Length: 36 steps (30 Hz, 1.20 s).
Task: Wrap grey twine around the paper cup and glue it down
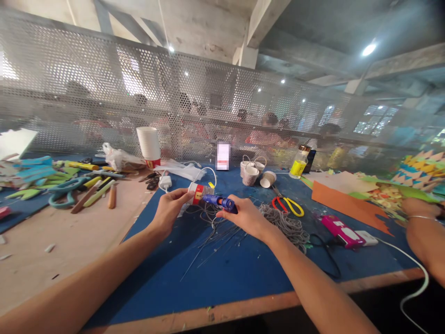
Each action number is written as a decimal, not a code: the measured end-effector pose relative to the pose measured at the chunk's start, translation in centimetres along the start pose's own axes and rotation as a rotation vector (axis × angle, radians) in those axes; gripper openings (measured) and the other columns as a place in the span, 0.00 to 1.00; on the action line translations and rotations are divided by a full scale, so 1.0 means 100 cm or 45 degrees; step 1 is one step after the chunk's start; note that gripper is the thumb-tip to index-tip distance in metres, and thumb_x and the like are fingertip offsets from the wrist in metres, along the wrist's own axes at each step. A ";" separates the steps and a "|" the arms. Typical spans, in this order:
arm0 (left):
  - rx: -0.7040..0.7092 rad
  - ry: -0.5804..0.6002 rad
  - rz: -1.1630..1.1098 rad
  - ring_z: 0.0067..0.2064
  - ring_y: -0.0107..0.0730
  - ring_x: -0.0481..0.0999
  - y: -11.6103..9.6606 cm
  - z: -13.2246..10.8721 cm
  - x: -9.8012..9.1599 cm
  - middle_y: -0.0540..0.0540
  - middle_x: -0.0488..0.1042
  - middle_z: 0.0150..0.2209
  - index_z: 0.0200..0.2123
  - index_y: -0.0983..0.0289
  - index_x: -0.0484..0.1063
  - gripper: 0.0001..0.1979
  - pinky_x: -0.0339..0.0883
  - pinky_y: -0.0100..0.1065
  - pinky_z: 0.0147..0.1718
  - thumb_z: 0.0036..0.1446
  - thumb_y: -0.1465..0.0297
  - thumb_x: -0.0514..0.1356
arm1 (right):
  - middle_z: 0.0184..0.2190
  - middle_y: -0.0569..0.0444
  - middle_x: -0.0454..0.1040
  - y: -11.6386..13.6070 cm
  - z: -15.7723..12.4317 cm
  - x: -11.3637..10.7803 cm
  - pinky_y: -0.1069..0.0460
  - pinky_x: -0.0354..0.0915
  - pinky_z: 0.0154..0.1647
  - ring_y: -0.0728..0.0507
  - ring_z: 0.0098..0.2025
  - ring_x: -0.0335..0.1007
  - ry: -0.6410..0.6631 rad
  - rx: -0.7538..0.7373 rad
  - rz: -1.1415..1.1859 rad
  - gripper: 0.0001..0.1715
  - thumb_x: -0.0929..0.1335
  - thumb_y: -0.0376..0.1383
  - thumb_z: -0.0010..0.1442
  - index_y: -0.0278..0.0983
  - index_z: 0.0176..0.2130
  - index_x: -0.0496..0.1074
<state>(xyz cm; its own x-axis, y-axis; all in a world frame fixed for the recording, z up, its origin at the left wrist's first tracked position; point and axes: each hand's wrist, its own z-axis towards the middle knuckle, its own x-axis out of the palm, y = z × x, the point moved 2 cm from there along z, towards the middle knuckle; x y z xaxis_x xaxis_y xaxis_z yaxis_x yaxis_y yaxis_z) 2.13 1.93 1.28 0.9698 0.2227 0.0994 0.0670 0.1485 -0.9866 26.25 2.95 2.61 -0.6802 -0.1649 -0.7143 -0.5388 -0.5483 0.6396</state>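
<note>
My left hand (pixel 168 208) grips a small paper cup (pixel 198 194) with a red and gold print, tipped on its side above the blue mat. In my right hand (pixel 245 213) is a blue glue gun (pixel 219 201) with a bit of orange. Its nozzle end points left at the cup's side; whether it touches cannot be made out. Grey cord lies loose under both hands, with a coiled bundle of grey cord (pixel 287 225) right of my right hand. Beyond it are yellow-and-red-handled scissors (pixel 292 206). Several cord-wrapped cups (pixel 250 175) stand further back.
A stack of paper cups (pixel 149 144), a phone (pixel 223 156) and a yellow-labelled bottle (pixel 299 163) stand along the perforated metal screen (pixel 104 93). Teal scissors (pixel 66 192) and carving tools lie left. A magenta power strip (pixel 342 231) and another person's arm (pixel 424 236) are at right.
</note>
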 end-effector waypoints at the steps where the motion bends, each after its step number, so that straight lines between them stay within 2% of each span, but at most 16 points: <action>1: 0.002 0.005 0.000 0.30 0.36 0.77 0.000 0.000 0.000 0.55 0.83 0.29 0.31 0.63 0.84 0.18 0.68 0.33 0.32 0.44 0.55 0.75 | 0.22 0.62 0.68 0.000 0.000 0.000 0.54 0.50 0.27 0.50 0.25 0.59 -0.004 0.000 -0.003 0.25 0.73 0.56 0.61 0.40 0.32 0.65; 14: 0.021 -0.007 0.039 0.30 0.39 0.78 -0.004 -0.002 0.002 0.55 0.83 0.29 0.30 0.62 0.84 0.20 0.69 0.34 0.32 0.41 0.53 0.75 | 0.22 0.61 0.68 -0.001 0.001 0.000 0.53 0.49 0.26 0.49 0.24 0.59 -0.029 -0.025 -0.046 0.26 0.73 0.57 0.62 0.40 0.32 0.66; 20: 0.035 0.020 0.037 0.31 0.36 0.77 0.002 0.000 0.000 0.55 0.84 0.30 0.32 0.63 0.85 0.19 0.68 0.32 0.33 0.43 0.54 0.75 | 0.23 0.60 0.69 0.001 0.001 -0.002 0.53 0.51 0.27 0.49 0.25 0.60 -0.049 -0.019 -0.041 0.25 0.73 0.55 0.62 0.40 0.32 0.65; 36: 0.036 0.037 0.040 0.32 0.36 0.78 0.006 0.002 -0.002 0.55 0.84 0.31 0.33 0.63 0.86 0.19 0.68 0.32 0.33 0.45 0.54 0.75 | 0.23 0.61 0.68 0.000 0.001 -0.003 0.53 0.50 0.26 0.49 0.25 0.58 -0.085 -0.013 -0.046 0.25 0.74 0.54 0.62 0.40 0.32 0.64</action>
<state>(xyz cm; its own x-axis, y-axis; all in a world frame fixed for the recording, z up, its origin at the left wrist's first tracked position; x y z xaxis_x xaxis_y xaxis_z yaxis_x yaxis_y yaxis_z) 1.88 2.18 0.71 0.9777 0.2000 0.0641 0.0300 0.1692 -0.9851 26.40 3.12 2.85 -0.6925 -0.0899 -0.7158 -0.5583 -0.5615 0.6107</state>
